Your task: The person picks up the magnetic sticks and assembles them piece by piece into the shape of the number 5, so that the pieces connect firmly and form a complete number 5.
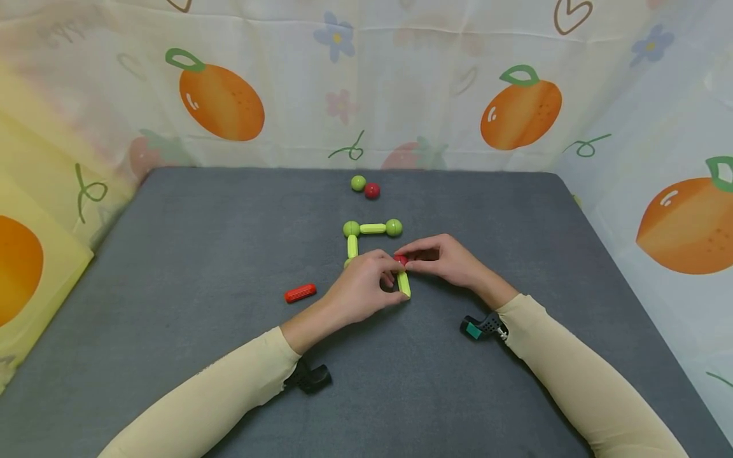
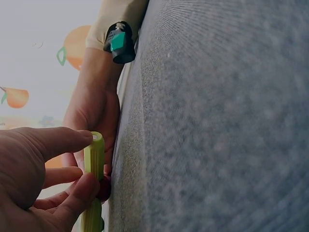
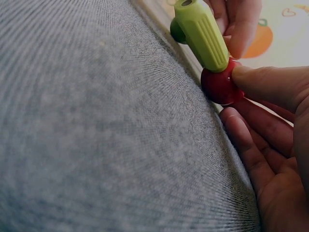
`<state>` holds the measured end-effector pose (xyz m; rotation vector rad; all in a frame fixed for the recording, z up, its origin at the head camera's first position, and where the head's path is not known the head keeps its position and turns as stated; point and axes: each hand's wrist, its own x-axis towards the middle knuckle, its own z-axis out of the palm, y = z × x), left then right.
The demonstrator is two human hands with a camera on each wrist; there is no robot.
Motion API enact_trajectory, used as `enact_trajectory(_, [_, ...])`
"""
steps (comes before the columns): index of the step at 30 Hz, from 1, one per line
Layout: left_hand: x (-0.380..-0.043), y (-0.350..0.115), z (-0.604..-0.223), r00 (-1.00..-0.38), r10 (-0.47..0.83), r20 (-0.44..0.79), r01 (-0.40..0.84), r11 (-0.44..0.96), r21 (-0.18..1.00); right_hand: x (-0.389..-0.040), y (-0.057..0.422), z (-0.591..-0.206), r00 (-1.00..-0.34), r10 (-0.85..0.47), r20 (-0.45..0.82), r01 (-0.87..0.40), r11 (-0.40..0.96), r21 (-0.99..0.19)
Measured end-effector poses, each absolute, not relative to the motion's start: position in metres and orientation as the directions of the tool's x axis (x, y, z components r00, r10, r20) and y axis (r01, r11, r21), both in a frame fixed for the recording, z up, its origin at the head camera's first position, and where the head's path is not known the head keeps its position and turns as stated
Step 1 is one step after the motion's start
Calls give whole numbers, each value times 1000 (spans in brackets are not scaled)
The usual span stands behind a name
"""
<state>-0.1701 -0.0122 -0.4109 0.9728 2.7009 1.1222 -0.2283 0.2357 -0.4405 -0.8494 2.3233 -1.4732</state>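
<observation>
In the head view my left hand (image 1: 361, 286) pinches a yellow-green ribbed rod (image 1: 404, 285), thumb at its near end. My right hand (image 1: 443, 261) pinches a red ball (image 1: 401, 259) at the rod's far end. The right wrist view shows the rod (image 3: 205, 38) meeting the red ball (image 3: 219, 86), my thumb pressed on the ball. Just beyond lies a joined corner: a green ball (image 1: 351, 229), a rod (image 1: 373, 228) to a second green ball (image 1: 393, 228), and another rod (image 1: 352, 245) running toward me. My left hand partly hides its near end.
A loose red rod (image 1: 300, 292) lies left of my left hand. Farther back on the grey table (image 1: 229, 222) sit a loose green ball (image 1: 358, 183) and a red ball (image 1: 372, 191), side by side. A fruit-patterned curtain (image 1: 401, 83) hangs behind the table's far edge.
</observation>
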Motion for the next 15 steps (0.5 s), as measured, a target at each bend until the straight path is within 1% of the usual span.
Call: enact_trajectory(15, [-171, -10, -414, -792, 579, 193, 547, 534, 644, -230, 236, -442, -791, -604, 98, -341, 301, -891])
